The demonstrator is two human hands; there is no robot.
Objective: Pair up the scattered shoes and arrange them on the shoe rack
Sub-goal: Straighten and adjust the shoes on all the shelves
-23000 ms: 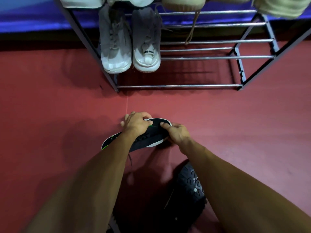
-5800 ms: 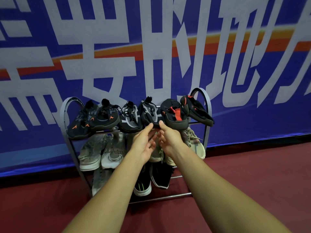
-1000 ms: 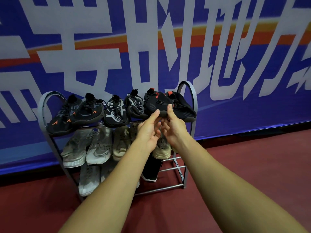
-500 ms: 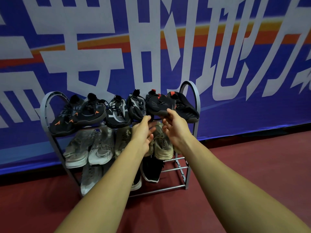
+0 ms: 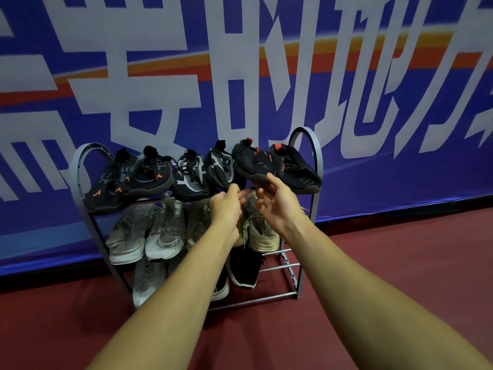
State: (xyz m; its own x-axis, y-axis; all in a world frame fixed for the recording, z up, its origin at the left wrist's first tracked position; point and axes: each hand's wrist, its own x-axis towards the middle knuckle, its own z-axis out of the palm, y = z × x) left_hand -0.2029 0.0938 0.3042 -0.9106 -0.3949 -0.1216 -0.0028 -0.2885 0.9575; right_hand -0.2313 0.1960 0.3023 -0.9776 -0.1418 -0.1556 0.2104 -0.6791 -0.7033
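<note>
Left hand (image 5: 226, 209), right hand (image 5: 278, 206) empty, loosely curled, just below black shoe (image 5: 252, 163).

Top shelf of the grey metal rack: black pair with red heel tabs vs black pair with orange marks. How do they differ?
On the top shelf, the black pair with red heel tabs sits rightmost, the black pair with orange marks leftmost. The right hand is at the red-tabbed pair's toe; no hand is near the orange-marked pair. Both are black, toes tilted down.
</note>
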